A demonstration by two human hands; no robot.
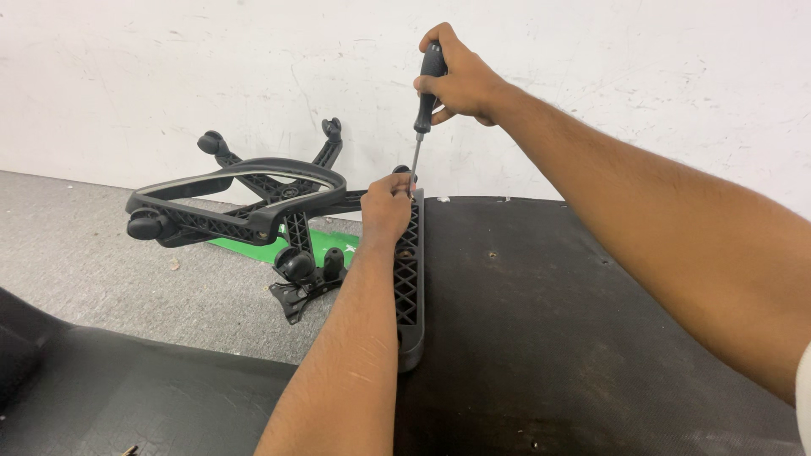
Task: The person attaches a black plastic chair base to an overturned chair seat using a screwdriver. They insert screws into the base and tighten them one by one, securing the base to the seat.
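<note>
My right hand (460, 78) grips the black handle of a screwdriver (425, 101), held upright with its tip down at the far end of a black ribbed plastic armrest bracket (409, 279). My left hand (385, 205) pinches the shaft's tip and the bracket's top end, steadying them. The bracket lies along the left edge of a dark upturned chair seat underside (549, 338). Any screw at the tip is hidden by my fingers.
A black chair base with castors (291, 253) and a curved black armrest loop (245, 198) lie on the grey carpet to the left, over a green sheet (253, 247). A white wall stands behind. Another dark seat part (127, 397) lies at the lower left.
</note>
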